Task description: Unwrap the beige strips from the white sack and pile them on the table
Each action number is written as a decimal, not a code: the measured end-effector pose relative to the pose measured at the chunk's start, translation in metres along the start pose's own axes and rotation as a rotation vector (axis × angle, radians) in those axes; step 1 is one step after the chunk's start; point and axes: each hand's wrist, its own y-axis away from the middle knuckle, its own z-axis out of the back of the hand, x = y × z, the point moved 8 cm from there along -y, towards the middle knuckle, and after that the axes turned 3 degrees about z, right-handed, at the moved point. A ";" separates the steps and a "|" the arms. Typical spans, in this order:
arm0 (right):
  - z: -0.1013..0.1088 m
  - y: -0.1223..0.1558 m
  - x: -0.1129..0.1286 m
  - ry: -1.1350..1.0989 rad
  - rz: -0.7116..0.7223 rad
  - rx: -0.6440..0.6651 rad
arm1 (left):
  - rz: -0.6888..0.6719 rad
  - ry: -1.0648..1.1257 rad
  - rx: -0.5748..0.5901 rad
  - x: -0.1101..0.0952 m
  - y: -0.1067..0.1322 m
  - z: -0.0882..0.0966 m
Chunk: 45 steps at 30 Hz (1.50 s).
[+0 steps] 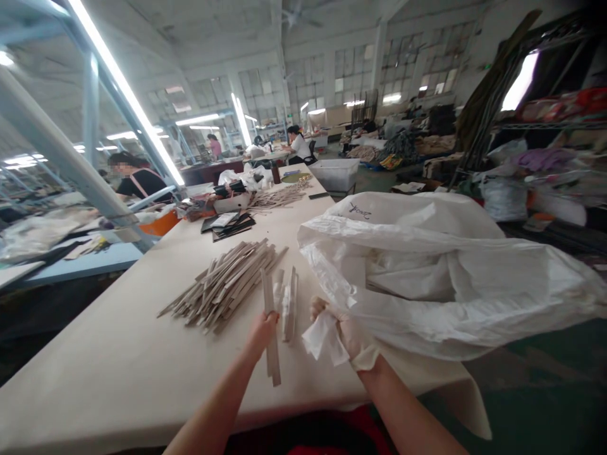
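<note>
My bare left hand [265, 330] is closed around a few flat grey-beige strips [272, 363], which stick out above and below the fist. In a pale glove, my right hand [344, 328] grips a crumpled piece of thin white sheet [325, 341] that hangs from its fingers. Between the hands lie small bundles of strips [290, 306] with whitish wrapping around them. Left of my left hand, a large loose heap of similar strips [232, 278] is spread on the table. A big open white sack [403, 316] lies beside my right hand.
The cream-covered table [118, 373] runs away from me. Farther along it are dark flat pieces [228, 224], a white box [232, 202] and more strips [279, 197]. A slanted metal post [71, 151] rises at left. Several people sit beyond, near a grey bin [334, 174].
</note>
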 end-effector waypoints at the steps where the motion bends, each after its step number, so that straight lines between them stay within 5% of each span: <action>1: 0.002 0.000 0.001 -0.040 -0.004 -0.005 | -0.014 -0.009 -0.012 -0.005 -0.002 0.000; 4: 0.003 0.000 0.003 -0.019 0.021 0.000 | -0.065 -0.037 0.001 -0.020 0.006 -0.010; 7: 0.000 -0.003 0.001 0.061 0.061 0.022 | -0.078 -0.058 0.149 -0.029 0.022 -0.040; 10: -0.001 -0.005 -0.004 0.134 0.035 0.024 | -0.041 -0.110 0.278 -0.029 0.028 -0.067; 13: 0.005 -0.002 -0.009 0.200 -0.029 -0.028 | -0.024 -0.196 0.270 -0.025 0.020 -0.074; 21: -0.009 0.012 -0.007 0.524 -0.032 0.020 | -0.064 -0.155 0.205 -0.042 0.012 -0.070; 25: 0.008 0.007 0.014 0.585 0.057 -0.160 | -0.118 -0.099 0.255 -0.052 0.030 -0.058; 32: 0.016 -0.003 0.039 0.471 0.195 -0.244 | -0.103 -0.106 0.252 -0.029 0.070 -0.026; 38: -0.006 0.009 0.048 0.652 0.286 -0.259 | -0.109 -0.222 0.242 -0.019 0.067 -0.014; 41: -0.024 0.019 0.038 0.863 0.305 -0.186 | -0.165 -0.259 0.180 -0.026 0.063 -0.009; 45: -0.047 0.024 -0.003 0.925 0.198 0.089 | -0.188 -0.152 0.147 -0.027 0.067 -0.013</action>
